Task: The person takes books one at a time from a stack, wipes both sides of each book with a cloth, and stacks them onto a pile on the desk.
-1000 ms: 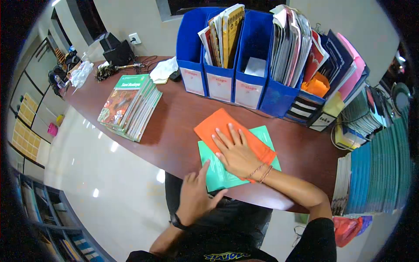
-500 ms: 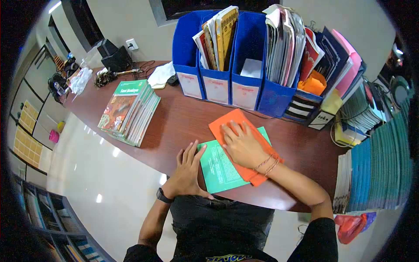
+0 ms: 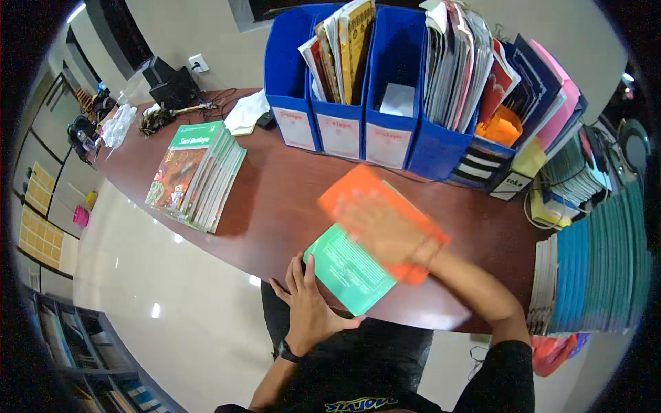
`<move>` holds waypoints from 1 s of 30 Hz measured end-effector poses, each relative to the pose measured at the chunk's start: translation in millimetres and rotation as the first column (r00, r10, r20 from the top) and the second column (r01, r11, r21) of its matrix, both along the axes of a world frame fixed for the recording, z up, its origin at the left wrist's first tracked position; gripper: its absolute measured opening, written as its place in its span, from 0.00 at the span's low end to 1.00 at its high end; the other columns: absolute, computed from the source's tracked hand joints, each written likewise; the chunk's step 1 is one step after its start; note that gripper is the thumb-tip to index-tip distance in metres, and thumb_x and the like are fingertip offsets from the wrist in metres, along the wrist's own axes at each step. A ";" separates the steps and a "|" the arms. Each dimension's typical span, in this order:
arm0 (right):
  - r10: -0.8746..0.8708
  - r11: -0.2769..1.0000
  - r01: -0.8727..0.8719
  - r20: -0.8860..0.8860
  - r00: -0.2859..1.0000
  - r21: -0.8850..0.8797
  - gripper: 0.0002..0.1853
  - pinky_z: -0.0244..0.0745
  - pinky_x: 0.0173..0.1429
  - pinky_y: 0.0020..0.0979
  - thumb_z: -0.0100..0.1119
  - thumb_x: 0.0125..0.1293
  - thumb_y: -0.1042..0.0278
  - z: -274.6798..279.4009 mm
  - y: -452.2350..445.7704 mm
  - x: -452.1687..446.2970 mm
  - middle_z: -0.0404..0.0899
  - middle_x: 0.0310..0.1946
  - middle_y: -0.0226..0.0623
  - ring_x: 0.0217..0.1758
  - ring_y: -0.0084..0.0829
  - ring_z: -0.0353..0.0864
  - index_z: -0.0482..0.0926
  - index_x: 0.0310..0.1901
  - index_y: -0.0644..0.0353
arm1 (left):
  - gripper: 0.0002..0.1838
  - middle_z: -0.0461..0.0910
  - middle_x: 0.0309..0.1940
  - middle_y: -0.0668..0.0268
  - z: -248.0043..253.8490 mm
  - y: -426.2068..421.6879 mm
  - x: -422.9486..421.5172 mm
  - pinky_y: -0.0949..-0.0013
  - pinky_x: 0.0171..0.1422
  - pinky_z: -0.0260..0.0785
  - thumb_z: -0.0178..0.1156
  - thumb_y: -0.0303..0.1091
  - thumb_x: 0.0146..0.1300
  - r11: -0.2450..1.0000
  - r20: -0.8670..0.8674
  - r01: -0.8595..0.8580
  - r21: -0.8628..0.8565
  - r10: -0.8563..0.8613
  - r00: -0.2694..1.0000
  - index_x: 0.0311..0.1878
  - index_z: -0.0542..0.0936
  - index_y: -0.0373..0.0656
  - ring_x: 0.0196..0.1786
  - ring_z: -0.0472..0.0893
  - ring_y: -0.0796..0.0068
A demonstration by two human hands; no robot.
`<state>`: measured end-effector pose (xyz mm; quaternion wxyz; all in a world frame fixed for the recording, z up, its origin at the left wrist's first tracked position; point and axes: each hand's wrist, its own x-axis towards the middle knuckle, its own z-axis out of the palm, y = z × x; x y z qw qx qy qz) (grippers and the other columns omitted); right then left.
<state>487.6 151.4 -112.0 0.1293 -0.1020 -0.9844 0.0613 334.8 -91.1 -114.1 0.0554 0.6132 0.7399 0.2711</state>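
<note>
Green book point(image 3: 348, 272) has turned on the desk point(image 3: 275, 199) since the last frame, lying flat, askew nr the front edge. Its face shows small print; orange cloth point(image 3: 358, 182) & R hand point(image 3: 379, 227) hide the far part. L hand point(image 3: 310, 303): fingers open, spread round the book's L & near corners. R hand's palm-down on cloth, blurred; can't tell if fingers grip. Blue file boxes point(image 3: 286, 65) behind, bk stack point(image 3: 196, 175) off L, tall bk pile point(image 3: 602, 268) far R.

Your right hand point(image 3: 382, 228), blurred, lies on the orange cloth point(image 3: 362, 179) over the green book point(image 3: 350, 275); your left hand point(image 3: 311, 308) touches this book's edge at eight o'clock; blue file holders point(image 3: 337, 113) stand at twelve
</note>
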 end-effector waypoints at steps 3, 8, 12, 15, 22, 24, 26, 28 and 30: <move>-0.068 0.992 0.076 -0.073 0.995 0.105 0.33 0.52 0.91 0.54 0.51 0.82 0.53 -6.3 12.9 7.6 0.66 0.83 0.54 0.89 0.54 0.60 0.69 0.80 0.66 | 0.88 0.53 0.84 0.36 -6.3 -5.2 4.1 0.08 0.78 0.29 0.83 0.79 0.32 0.999 0.007 -0.031 0.011 0.031 0.999 0.88 0.49 0.35 0.82 0.59 0.32; 0.134 0.977 -0.135 -0.019 0.991 -0.167 0.35 0.56 0.90 0.49 0.56 0.81 0.53 -9.3 -96.7 -20.7 0.69 0.82 0.51 0.88 0.49 0.64 0.68 0.81 0.66 | 0.90 0.49 0.87 0.35 -22.5 -9.3 -1.2 0.06 0.76 0.27 0.83 0.80 0.33 1.000 -0.130 -0.006 -0.004 0.006 0.992 0.88 0.44 0.35 0.84 0.56 0.30; 0.062 0.944 -0.090 -0.098 0.993 -0.317 0.32 0.54 0.91 0.49 0.51 0.83 0.55 3.8 -39.2 -4.5 0.65 0.86 0.47 0.89 0.49 0.62 0.70 0.81 0.62 | 0.91 0.46 0.88 0.35 -7.2 -10.1 14.5 0.06 0.76 0.26 0.83 0.80 0.33 0.999 -0.068 -0.033 -0.037 0.031 0.997 0.89 0.42 0.34 0.85 0.53 0.28; -0.148 0.989 0.143 -0.149 0.978 -0.044 0.31 0.52 0.91 0.54 0.51 0.82 0.56 10.4 12.7 8.9 0.69 0.82 0.51 0.88 0.56 0.60 0.71 0.79 0.65 | 0.91 0.45 0.88 0.35 1.6 -9.2 25.6 0.07 0.76 0.25 0.84 0.79 0.33 0.994 0.036 -0.095 -0.047 0.097 0.995 0.88 0.42 0.32 0.86 0.51 0.28; 0.129 0.992 -0.129 0.007 0.992 0.002 0.31 0.47 0.93 0.57 0.48 0.84 0.50 5.4 -94.4 -12.2 0.62 0.87 0.50 0.91 0.57 0.54 0.73 0.80 0.60 | 0.92 0.42 0.88 0.35 -33.7 -8.8 42.3 0.09 0.78 0.28 0.85 0.78 0.33 0.984 0.129 -0.157 0.079 0.146 0.981 0.88 0.40 0.29 0.87 0.48 0.29; 0.111 0.982 -0.125 -0.105 0.988 -0.142 0.31 0.47 0.93 0.58 0.48 0.85 0.50 1.6 -62.5 -8.5 0.62 0.87 0.50 0.91 0.58 0.54 0.72 0.81 0.57 | 0.92 0.41 0.88 0.35 -40.5 -17.2 39.2 0.10 0.78 0.29 0.85 0.77 0.34 0.979 0.130 -0.183 0.093 0.170 0.977 0.88 0.40 0.28 0.87 0.48 0.29; 0.041 0.961 -0.082 -0.156 0.987 -0.263 0.31 0.47 0.92 0.59 0.48 0.85 0.50 0.1 -21.6 -1.0 0.62 0.87 0.49 0.91 0.59 0.54 0.72 0.81 0.56 | 0.93 0.39 0.89 0.35 -30.7 -20.7 39.8 0.12 0.80 0.29 0.86 0.76 0.33 0.984 0.118 -0.178 0.021 0.174 0.978 0.88 0.39 0.30 0.88 0.46 0.29; -0.118 0.991 0.105 -0.165 0.979 -0.088 0.31 0.45 0.92 0.61 0.50 0.83 0.50 -6.8 9.8 4.7 0.66 0.84 0.48 0.89 0.60 0.57 0.73 0.80 0.56 | 0.94 0.36 0.89 0.36 -16.3 -11.7 40.8 0.17 0.83 0.30 0.87 0.74 0.32 0.983 0.106 -0.171 -0.070 0.178 0.978 0.89 0.37 0.32 0.89 0.43 0.28; -0.203 0.961 0.218 -0.106 0.974 0.168 0.31 0.43 0.93 0.63 0.51 0.81 0.51 -5.0 -4.8 3.8 0.68 0.83 0.48 0.89 0.61 0.57 0.74 0.79 0.57 | 0.95 0.34 0.90 0.36 -16.4 -13.5 41.8 0.20 0.85 0.30 0.88 0.73 0.31 0.978 0.111 -0.172 -0.115 0.184 0.977 0.90 0.35 0.33 0.89 0.42 0.28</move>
